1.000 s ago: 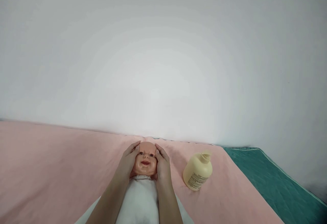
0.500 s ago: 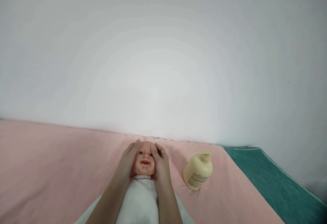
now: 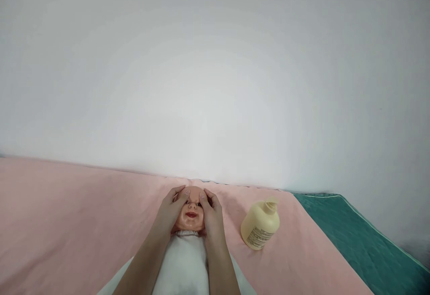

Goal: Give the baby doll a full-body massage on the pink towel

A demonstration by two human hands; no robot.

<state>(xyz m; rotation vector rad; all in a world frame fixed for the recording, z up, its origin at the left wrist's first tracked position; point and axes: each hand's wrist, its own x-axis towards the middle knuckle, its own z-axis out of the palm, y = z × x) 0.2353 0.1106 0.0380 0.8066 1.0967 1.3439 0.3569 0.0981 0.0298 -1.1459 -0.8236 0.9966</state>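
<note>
A baby doll [image 3: 191, 216] in a white garment [image 3: 184, 263] lies face up at the bottom middle, its head away from me. My left hand [image 3: 170, 210] wraps the left side of the doll's head, the thumb resting on the forehead above the eye. On the other side my right hand [image 3: 212, 207] cups the head, with its thumb on the brow. Both hands hold the head between them. The fingers behind the head are partly hidden.
A pale yellow pump bottle [image 3: 260, 225] stands to the right of the doll on a pink cloth [image 3: 83, 223]. Green fabric [image 3: 366, 245] shows at the right. A plain white wall [image 3: 208, 84] rises behind the cloth.
My left thumb has moved inward from the side of the doll's head onto its forehead. My right hand, the doll and the bottle look unmoved.
</note>
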